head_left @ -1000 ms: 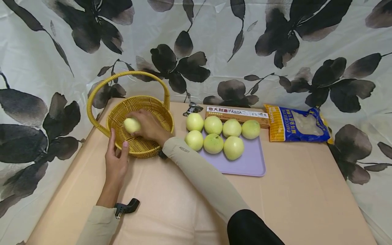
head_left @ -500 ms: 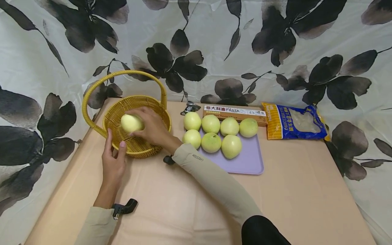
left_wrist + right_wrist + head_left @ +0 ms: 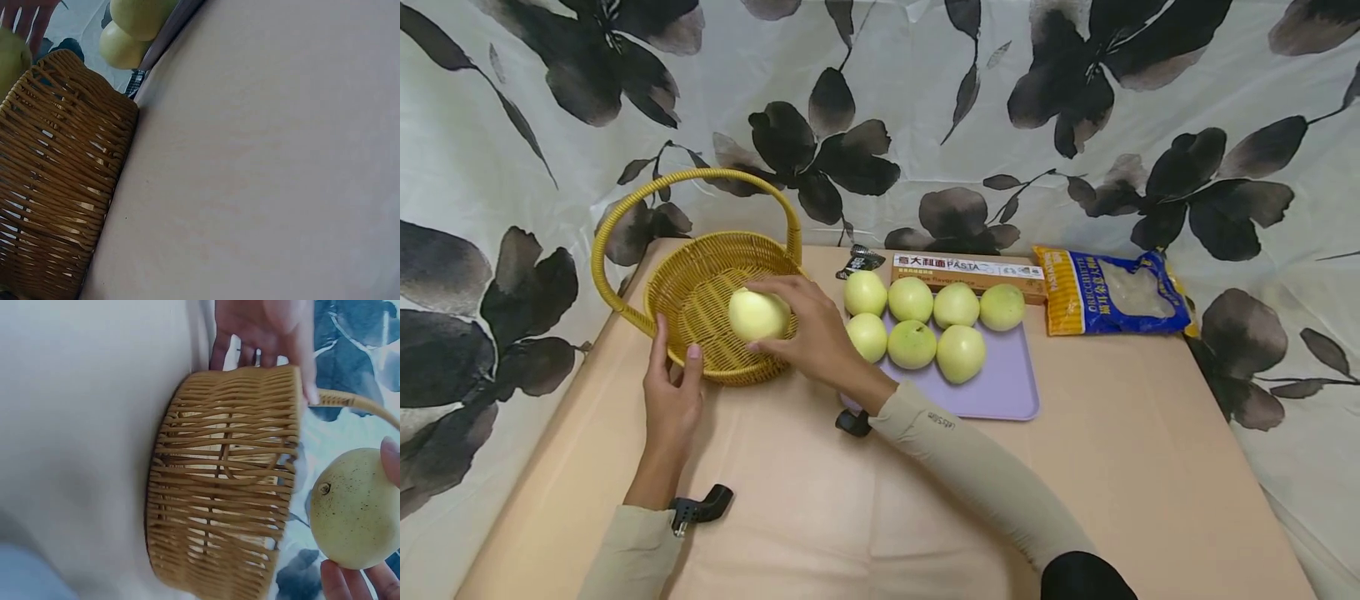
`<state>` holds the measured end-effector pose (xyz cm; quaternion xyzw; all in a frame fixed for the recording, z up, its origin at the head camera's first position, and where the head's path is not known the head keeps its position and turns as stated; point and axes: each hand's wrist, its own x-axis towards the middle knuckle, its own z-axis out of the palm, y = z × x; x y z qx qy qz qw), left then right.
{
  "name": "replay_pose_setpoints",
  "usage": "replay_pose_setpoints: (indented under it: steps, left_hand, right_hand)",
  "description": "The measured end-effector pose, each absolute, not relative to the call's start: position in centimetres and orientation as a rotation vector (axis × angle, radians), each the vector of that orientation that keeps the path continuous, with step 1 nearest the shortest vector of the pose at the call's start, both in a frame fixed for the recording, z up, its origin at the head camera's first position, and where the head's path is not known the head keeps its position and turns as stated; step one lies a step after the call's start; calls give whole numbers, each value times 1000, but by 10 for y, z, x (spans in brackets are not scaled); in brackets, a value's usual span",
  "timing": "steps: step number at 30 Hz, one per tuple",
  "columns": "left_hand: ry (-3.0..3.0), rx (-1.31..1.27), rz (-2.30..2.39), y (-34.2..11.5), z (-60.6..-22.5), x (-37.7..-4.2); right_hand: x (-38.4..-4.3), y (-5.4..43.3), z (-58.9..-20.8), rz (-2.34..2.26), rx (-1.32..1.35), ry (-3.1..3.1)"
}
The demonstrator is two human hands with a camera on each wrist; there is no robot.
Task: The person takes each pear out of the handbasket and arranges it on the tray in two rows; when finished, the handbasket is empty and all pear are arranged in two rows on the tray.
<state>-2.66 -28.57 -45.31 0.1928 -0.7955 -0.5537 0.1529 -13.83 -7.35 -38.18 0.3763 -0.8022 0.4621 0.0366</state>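
My right hand (image 3: 816, 332) holds a round pale yellow-green fruit (image 3: 758, 315) with fingers and thumb around its sides. In the head view the fruit is over the right side of a yellow woven basket (image 3: 688, 354); the right wrist view shows it above the rim, speckled, with a small dark scar. My left hand (image 3: 673, 408) touches the basket's near left side with fingers extended and thumb near the rim. The basket's tall handle (image 3: 597, 258) arches up behind. Several similar fruits (image 3: 961, 354) sit in two rows on a lilac tray (image 3: 1000, 404) to the right.
Behind the tray lies a pasta box (image 3: 970, 273), with a small black packet (image 3: 859, 262) at its left end. A blue and yellow pasta bag (image 3: 1112, 293) lies farther right. A floral cloth (image 3: 917, 75) hangs behind the peach-coloured table (image 3: 820, 500).
My right hand has lifted the fruit up from inside the basket and carried it right, toward the tray. The left hand has stayed against the basket. The head view has shifted slightly.
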Motion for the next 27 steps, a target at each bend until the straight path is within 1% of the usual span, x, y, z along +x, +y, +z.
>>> replay_pose_setpoints:
  steps: [7,15,22,27]
  left_hand:
    - [-2262,539,-1610,-287,-454,-28]
    - [-2227,511,-1634,-287,-455,-27]
    - [-2220,500,-1635,-286,-456,-27]
    - [-2220,493,-1641,-286,-456,-27]
  right_hand:
    - [-123,-29,-376,1577,1134,-2378]
    - [-112,31,-376,1590,1048,-2400]
    - [-106,83,-378,1562,904,-2474]
    - [-104,121,-384,1518,731,-2514]
